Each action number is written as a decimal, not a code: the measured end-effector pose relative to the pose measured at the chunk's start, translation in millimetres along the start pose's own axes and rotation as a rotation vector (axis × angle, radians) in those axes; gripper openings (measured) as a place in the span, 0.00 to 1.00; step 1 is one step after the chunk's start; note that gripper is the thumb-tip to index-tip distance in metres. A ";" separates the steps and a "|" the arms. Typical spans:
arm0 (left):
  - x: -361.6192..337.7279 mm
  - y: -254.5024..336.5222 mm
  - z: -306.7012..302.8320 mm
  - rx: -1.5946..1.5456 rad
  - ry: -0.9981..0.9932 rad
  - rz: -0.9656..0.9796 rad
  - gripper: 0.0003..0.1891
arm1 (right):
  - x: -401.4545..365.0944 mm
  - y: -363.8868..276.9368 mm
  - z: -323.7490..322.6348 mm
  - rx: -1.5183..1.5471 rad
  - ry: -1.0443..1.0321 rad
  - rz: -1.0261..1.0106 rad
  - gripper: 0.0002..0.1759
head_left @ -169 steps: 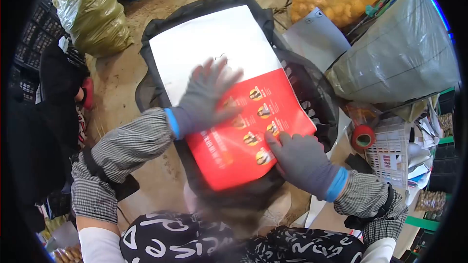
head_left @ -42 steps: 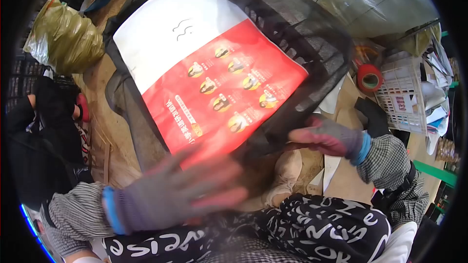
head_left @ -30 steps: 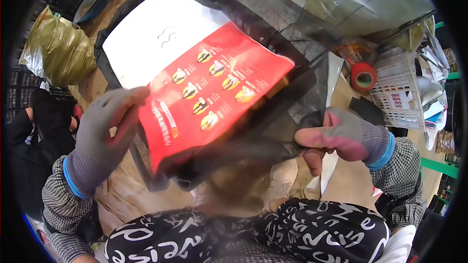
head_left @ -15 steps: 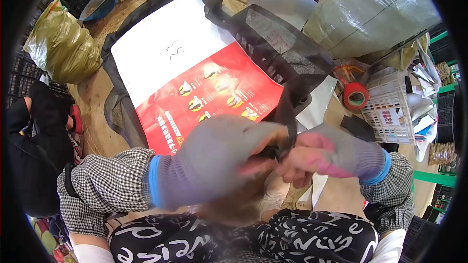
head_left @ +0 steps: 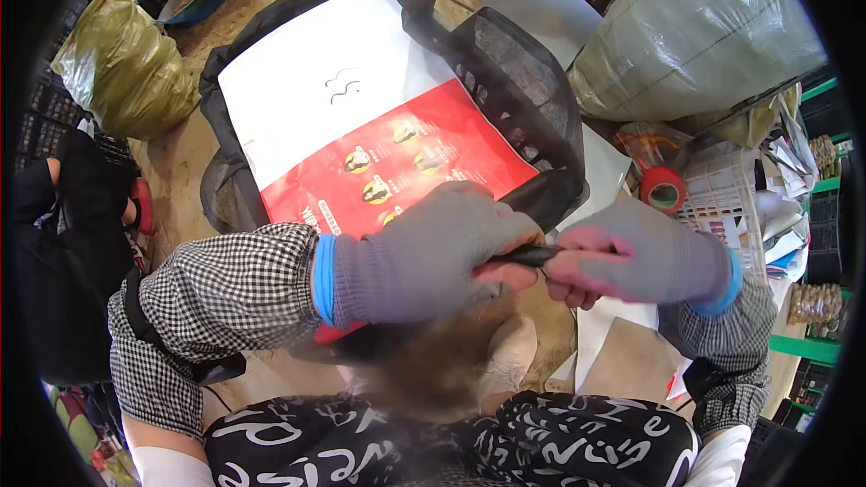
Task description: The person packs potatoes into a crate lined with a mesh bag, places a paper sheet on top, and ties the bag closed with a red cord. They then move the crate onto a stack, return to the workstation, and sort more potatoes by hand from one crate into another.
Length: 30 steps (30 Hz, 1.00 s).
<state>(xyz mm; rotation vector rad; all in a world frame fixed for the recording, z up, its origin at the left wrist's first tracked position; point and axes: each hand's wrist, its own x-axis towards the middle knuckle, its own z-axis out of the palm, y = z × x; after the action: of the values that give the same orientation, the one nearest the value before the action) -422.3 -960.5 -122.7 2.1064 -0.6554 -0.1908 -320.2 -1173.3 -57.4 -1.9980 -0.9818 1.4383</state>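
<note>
As I look left: 1 yellow-green bag (head_left: 126, 63), 1 person (head_left: 68, 261) in dark clothes.
Centre: 1 red-and-white sheet (head_left: 316, 63), flat on black mesh (head_left: 532, 72).
Left hand (head_left: 424, 239): gloved, over the sheet's near part; fingers gripping 1 dark twist (head_left: 530, 255).
Right hand (head_left: 636, 252): gloved, fingers closed on same twist.
Right side: 1 red tape roll (head_left: 663, 189) near 1 white basket (head_left: 717, 185).

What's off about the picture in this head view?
Head view: wide-lens bending with black corners; the red-and-white sheet washed out on its white half; glare on the yellow-green bag; a blurred brown patch below the left hand, too smeared to identify.
</note>
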 end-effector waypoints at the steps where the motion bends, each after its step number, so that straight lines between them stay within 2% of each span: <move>1: 1.1 0.7 -3.3 -0.015 -0.063 -0.074 0.25 | 5.9 10.1 -2.8 0.178 -0.037 0.009 0.19; 2: 1.6 0.8 -4.8 -0.028 -0.125 -0.145 0.27 | 8.7 15.2 -5.0 0.353 -0.071 0.017 0.20; 5: -10.5 1.9 -2.0 -0.532 -0.017 -0.385 0.18 | 4.9 10.6 -11.1 0.463 0.106 0.050 0.17; 8: -12.4 3.7 -4.3 -0.367 -0.066 -0.362 0.14 | 7.1 -6.0 3.9 -0.157 0.124 -0.031 0.21; 11: -11.7 -2.3 7.9 -0.285 0.098 -0.099 0.12 | 22.4 4.0 7.6 -0.073 0.109 -0.102 0.20; 12: -10.1 -5.5 8.1 -0.268 0.098 -0.059 0.12 | 22.7 -1.6 5.0 0.175 0.063 0.021 0.20; 14: -6.6 -12.0 2.4 -0.223 0.107 0.019 0.12 | 24.7 0.1 4.0 0.418 0.003 -0.032 0.19; 15: -7.6 -12.9 -0.4 -0.430 0.029 -0.068 0.13 | 25.9 2.9 3.8 0.539 -0.029 -0.059 0.19; 17: -10.5 -15.6 -5.4 -0.849 -0.132 -0.237 0.14 | 27.4 15.2 5.2 0.562 -0.047 -0.126 0.22; 20: -18.7 -24.3 -6.2 -0.745 -0.063 -0.179 0.16 | 14.0 50.6 -16.2 0.637 0.037 -0.298 0.25; 21: -27.5 -33.8 -9.0 -0.817 -0.076 -0.222 0.17 | 8.7 59.9 -26.7 0.664 0.081 -0.370 0.26; 23: -42.9 -49.2 -19.9 -0.953 -0.104 -0.308 0.18 | -3.3 61.4 -31.9 0.552 0.151 -0.242 0.28; 24: -47.0 -43.4 -21.0 -0.882 -0.112 -0.322 0.20 | -4.4 59.8 -29.7 0.498 0.182 -0.184 0.29; 26: -36.9 -36.9 -23.4 -0.802 -0.092 -0.261 0.21 | 5.9 54.6 -22.9 0.430 0.254 -0.196 0.31; 27: -32.8 -32.9 -28.5 -0.746 -0.074 -0.233 0.22 | 14.5 50.2 -23.0 0.388 0.287 -0.220 0.32; 28: -32.0 -24.4 -38.5 -0.557 0.045 -0.161 0.22 | 21.0 49.1 -28.6 0.316 0.364 -0.353 0.34; 30: -41.2 -30.8 -79.1 -0.491 0.370 -0.141 0.21 | 32.8 51.6 -53.8 0.598 0.479 -0.454 0.31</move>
<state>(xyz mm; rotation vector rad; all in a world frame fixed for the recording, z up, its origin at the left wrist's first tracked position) -416.4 -868.0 -105.2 1.6508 -0.2085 -0.0304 -249.3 -1178.6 -97.1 -1.4488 -0.6327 0.8163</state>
